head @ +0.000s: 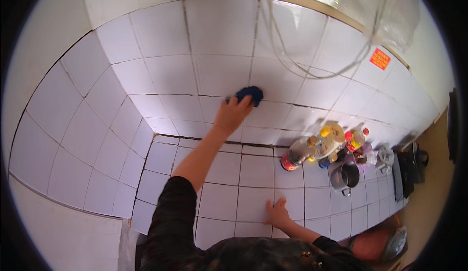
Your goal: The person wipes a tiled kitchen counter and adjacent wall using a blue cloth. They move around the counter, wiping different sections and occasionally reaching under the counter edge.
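Observation:
My left hand presses a dark blue cloth against the white wall tiles, with its fingers spread over the bunched fabric. Lower down, my right hand rests on the white tiled countertop, its fingers apart and nothing visible in it. To the right of that hand stands a metal pot. A clear plastic bottle with a red label is the nearest of several bottles along the wall.
An oil jug with a yellow cap and bottles with red caps stand by the wall. Cables hang across the tiles above. A red sticker is on the wall. Dark objects occupy the counter's right end.

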